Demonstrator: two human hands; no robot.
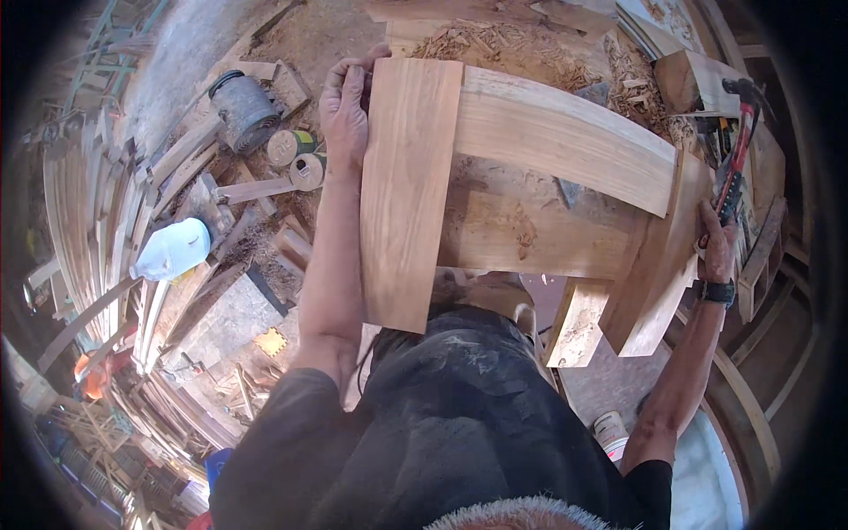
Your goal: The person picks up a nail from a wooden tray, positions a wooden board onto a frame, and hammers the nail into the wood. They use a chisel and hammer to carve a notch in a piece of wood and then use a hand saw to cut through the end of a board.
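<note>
A joined wooden frame lies across the workbench in front of me, with a wide board (411, 185) at its left, a curved rail (565, 132) across its far side and another upright board (658, 274) at its right. My left hand (346, 110) is closed round the far left edge of the wide board, its forearm along that side. At the right board's outer edge, my right hand (717, 246) is closed around the lower end of a hammer (735, 172) with a red and black handle, its head pointing away. The hand's palm side is hidden.
Wood shavings (495, 44) cover the far bench surface. On the left are a dark container (243, 110), two cans (296, 155), a translucent jug (172, 250) and stacked wooden strips (84, 203). A thick timber block (698, 81) sits at the far right; a white bucket (609, 433) stands below.
</note>
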